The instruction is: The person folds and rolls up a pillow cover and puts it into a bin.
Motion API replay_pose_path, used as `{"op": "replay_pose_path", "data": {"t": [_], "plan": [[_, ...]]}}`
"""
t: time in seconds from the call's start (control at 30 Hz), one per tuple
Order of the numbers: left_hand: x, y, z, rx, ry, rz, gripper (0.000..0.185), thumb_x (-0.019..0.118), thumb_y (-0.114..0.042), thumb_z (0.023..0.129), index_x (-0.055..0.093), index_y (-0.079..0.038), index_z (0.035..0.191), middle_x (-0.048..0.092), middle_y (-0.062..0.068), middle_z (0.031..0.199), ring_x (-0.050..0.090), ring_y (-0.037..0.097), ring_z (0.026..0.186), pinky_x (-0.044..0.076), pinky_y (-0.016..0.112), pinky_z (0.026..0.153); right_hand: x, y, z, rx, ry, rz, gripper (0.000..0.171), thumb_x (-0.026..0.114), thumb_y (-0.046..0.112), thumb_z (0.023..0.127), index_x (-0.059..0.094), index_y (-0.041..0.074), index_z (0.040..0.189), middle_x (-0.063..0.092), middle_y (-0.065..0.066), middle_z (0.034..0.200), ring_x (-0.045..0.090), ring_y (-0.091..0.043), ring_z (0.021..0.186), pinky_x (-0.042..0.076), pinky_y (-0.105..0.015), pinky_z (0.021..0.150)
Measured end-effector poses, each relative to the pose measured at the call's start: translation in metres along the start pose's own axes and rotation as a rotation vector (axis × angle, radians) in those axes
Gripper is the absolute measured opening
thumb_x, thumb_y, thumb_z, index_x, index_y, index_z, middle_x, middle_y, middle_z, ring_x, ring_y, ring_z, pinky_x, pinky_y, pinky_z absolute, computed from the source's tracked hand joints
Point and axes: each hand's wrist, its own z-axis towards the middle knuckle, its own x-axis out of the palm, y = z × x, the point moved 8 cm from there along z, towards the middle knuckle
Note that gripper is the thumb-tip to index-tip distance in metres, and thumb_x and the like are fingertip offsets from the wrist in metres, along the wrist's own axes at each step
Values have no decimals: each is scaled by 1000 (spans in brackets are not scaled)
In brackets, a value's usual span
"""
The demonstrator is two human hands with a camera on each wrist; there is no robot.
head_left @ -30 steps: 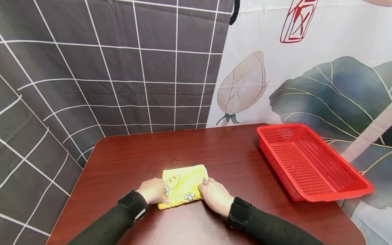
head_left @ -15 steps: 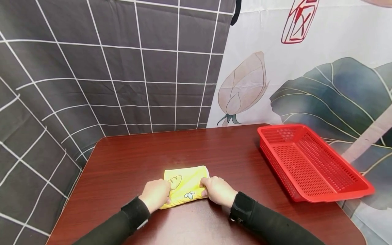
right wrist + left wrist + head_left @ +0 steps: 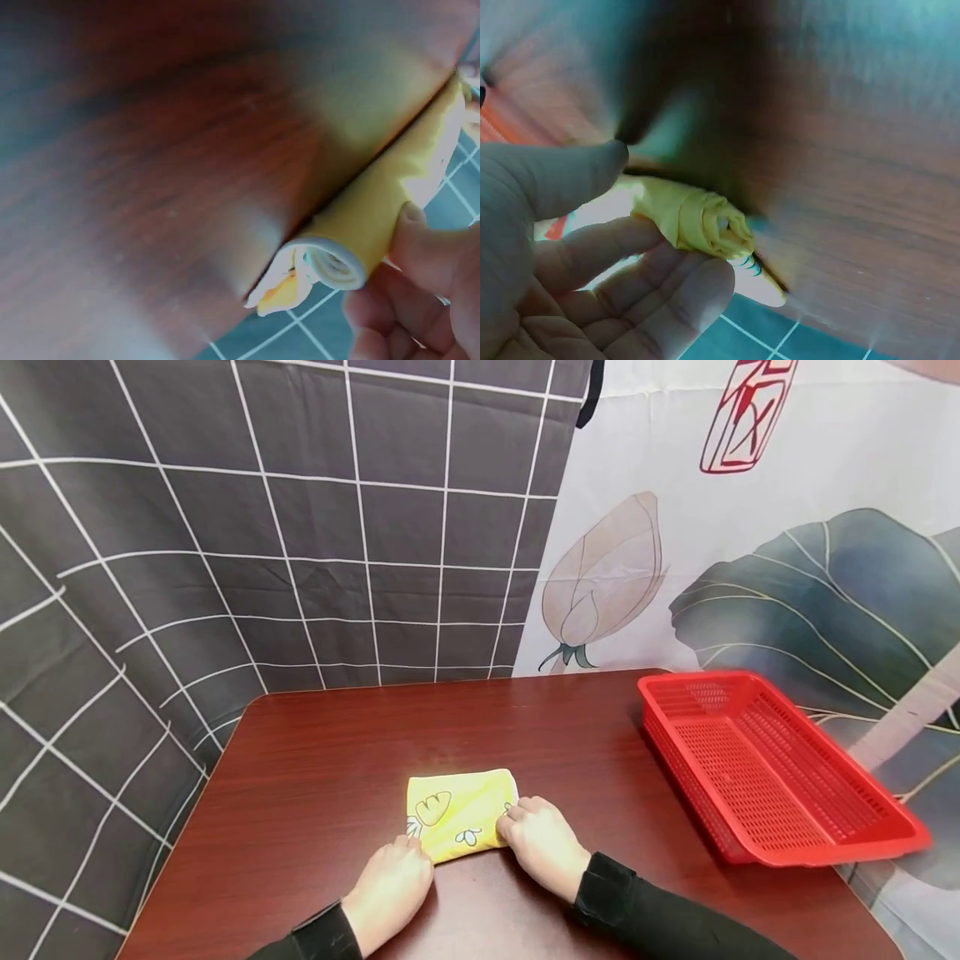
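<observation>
A yellow cloth printed with carrots lies on the dark red wooden table, its near part rolled into a tube. My left hand holds the roll's left end between thumb and curled fingers. At the roll's right end my right hand grips it, a finger pressed on the yellow fabric. Both sleeves are black. The roll's coiled layers show in both wrist views.
A red perforated plastic basket with nothing in it stands on the table's right side, partly over the edge. Hanging behind are a grey checked sheet and a lotus-printed one. Bare tabletop lies left and beyond the cloth.
Both hands have worked the cloth's near edge over, so it looks shorter and more rolled. The left hand has slid back towards me, to the near left corner.
</observation>
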Motion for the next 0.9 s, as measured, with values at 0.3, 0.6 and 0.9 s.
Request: {"op": "replay_pose_path", "data": {"t": [0.3, 0.6, 0.9], "plan": [[7, 17, -7, -84, 3, -157, 17, 85, -12, 79, 68, -9, 77, 59, 4, 74, 57, 20, 70, 52, 34, 58, 12, -2, -5, -41, 52, -3, 40, 94, 33, 69, 59, 17, 77, 63, 6, 67, 53, -15, 64, 45, -26, 66], [17, 28, -7, -108, 46, -312, 21, 89, -15, 77, 68, -13, 77, 63, 0, 78, 60, 17, 74, 54, 32, 67, 17, -4, -2, 22, 150, 36, 32, 94, 30, 70, 67, 15, 80, 58, 3, 74, 54, -16, 70, 50, -28, 68], [18, 26, -6, -119, 67, -269, 16, 85, -13, 85, 70, -7, 86, 64, 2, 80, 61, 18, 75, 56, 33, 68, 15, -3, 0, 47, 155, 61, 29, 93, 25, 68, 68, 14, 79, 58, 2, 73, 55, -17, 69, 51, -29, 66]]}}
